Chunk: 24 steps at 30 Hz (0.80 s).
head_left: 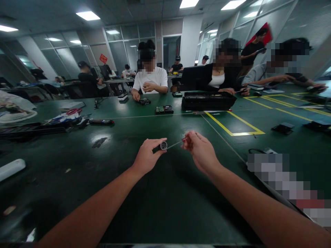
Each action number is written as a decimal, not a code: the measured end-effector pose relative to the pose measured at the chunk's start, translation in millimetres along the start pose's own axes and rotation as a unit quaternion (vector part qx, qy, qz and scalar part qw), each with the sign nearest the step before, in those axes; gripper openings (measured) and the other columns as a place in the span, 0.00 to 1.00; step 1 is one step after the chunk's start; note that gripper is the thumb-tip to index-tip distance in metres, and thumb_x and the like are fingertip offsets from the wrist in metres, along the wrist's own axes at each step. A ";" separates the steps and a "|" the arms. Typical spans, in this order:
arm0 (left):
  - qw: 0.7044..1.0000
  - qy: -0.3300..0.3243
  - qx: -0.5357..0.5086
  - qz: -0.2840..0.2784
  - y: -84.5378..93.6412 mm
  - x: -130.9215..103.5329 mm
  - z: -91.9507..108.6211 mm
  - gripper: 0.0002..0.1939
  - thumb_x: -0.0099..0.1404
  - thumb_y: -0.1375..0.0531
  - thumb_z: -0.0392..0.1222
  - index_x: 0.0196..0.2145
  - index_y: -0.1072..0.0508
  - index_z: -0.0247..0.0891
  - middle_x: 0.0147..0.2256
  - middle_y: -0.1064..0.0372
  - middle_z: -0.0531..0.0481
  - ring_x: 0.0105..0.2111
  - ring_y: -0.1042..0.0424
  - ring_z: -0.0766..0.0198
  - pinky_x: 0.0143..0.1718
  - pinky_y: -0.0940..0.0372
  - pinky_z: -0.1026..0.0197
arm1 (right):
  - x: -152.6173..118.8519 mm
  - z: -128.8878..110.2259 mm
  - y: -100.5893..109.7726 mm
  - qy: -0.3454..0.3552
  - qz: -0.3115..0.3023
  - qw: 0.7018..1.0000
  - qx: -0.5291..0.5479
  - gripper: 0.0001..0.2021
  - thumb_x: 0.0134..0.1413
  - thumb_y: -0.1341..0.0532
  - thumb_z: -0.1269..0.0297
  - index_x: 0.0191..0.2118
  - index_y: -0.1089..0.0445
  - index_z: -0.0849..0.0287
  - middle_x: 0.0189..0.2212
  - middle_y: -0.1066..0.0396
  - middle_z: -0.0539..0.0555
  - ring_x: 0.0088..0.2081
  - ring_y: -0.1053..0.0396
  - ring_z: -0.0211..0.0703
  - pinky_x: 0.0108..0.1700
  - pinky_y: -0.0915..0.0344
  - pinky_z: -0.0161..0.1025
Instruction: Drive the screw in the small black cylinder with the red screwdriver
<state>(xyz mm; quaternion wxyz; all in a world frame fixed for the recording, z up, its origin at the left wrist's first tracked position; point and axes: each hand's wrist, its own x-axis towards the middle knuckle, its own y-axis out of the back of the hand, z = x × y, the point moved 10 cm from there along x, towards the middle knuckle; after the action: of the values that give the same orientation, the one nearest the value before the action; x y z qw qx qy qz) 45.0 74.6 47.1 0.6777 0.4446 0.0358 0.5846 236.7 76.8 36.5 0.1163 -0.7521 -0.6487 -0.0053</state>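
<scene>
My left hand (pixel 148 155) grips a short dark cylinder (pixel 163 145) between thumb and fingers; its round end with a silvery rim faces me. My right hand (pixel 198 147) is closed around the reddish handle of what looks like a small screwdriver (pixel 174 145). The thin metal shaft slants down to the left, and its tip is at the cylinder's rim. Whether the tip is inside or just beside the rim, I cannot tell. Both hands are above the green table (pixel 160 206).
Beyond my hands lie a circuit-board device (pixel 164 109) and a long black tray (pixel 209 101). A black marker-like tool (pixel 101 122) and red-handled scissors (pixel 74 111) lie left. A white object (pixel 11 168) sits at the left edge. Several people work across the table.
</scene>
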 end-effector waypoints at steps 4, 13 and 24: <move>1.000 -0.004 0.013 0.006 2.8 1.3 2.7 0.22 0.65 0.34 0.39 0.56 0.27 0.47 0.53 0.25 0.49 0.52 0.28 0.56 0.59 0.40 0.45 | 3.7 4.2 8.5 0.009 0.033 0.999 0.042 0.11 0.62 0.42 0.54 0.34 0.31 0.55 0.26 0.33 0.49 0.28 0.34 0.40 0.36 0.33 0.42; 1.000 0.017 0.023 -0.005 0.3 -1.3 0.3 0.23 0.65 0.34 0.41 0.57 0.28 0.49 0.50 0.24 0.50 0.49 0.28 0.55 0.59 0.41 0.44 | -12.5 -28.4 -1.4 0.118 0.015 0.981 -0.154 0.13 0.66 0.45 0.53 0.41 0.32 0.56 0.30 0.28 0.51 0.33 0.30 0.43 0.38 0.33 0.43; 0.998 0.050 0.030 -0.011 -0.4 -0.7 -2.3 0.22 0.63 0.32 0.40 0.55 0.25 0.46 0.50 0.24 0.47 0.50 0.28 0.52 0.58 0.40 0.43 | -21.3 -50.8 -9.7 0.174 -0.011 0.933 -0.315 0.15 0.63 0.41 0.50 0.35 0.26 0.56 0.21 0.30 0.48 0.23 0.33 0.40 0.27 0.41 0.38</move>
<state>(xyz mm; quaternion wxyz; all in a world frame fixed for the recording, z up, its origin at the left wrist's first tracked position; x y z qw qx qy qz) 43.8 75.4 45.2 0.6679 0.4344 0.0926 0.5971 231.1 48.1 84.2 -0.0153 -0.7300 -0.5919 -0.3414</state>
